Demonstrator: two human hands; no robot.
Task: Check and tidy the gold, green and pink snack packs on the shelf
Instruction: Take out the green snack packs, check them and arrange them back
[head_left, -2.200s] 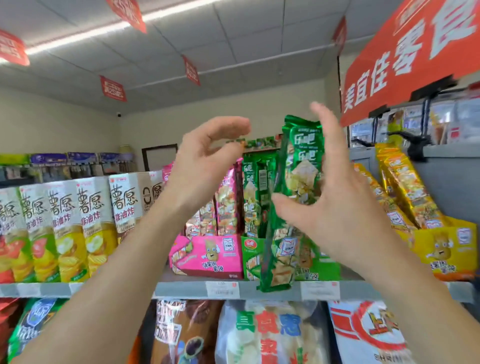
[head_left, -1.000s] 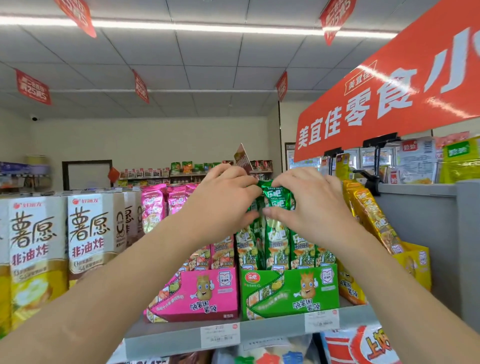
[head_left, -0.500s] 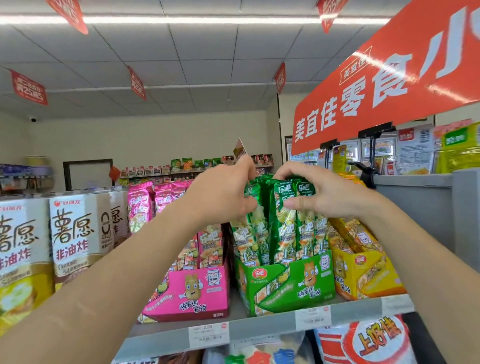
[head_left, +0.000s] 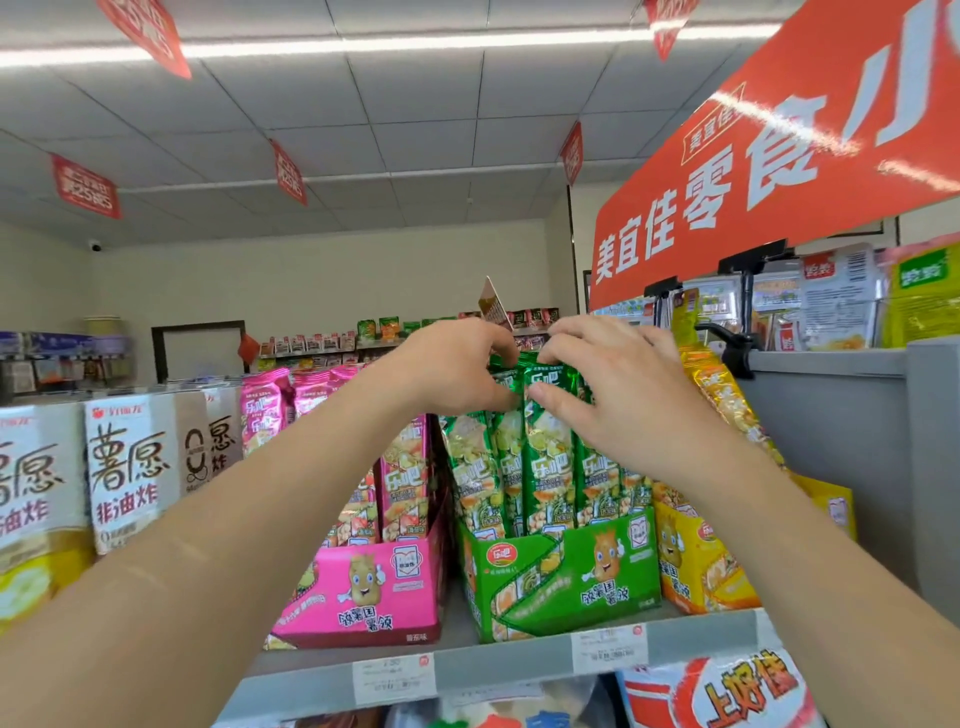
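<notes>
Several green snack packs (head_left: 545, 467) stand upright in a green display box (head_left: 566, 577) at the middle of the shelf. My left hand (head_left: 452, 369) and my right hand (head_left: 618, 395) both pinch the tops of the green packs, fingers curled over their upper edges. Left of the green box sits a pink display box (head_left: 363, 587) with pink packs (head_left: 405, 467) standing in it. On the right, gold packs (head_left: 727, 405) lean back in a yellow box (head_left: 696, 566), partly hidden behind my right forearm.
White and yellow chip cartons (head_left: 124, 473) line the shelf at the left. A grey shelf edge (head_left: 498, 660) carries price tags. A grey partition (head_left: 857, 441) rises at the right under an orange sign (head_left: 779, 171). Large bags (head_left: 717, 691) fill the shelf below.
A green pack that my right hand held up went back among the packs in the green box. Both hands have come together on the pack tops, and the gold box has come into view.
</notes>
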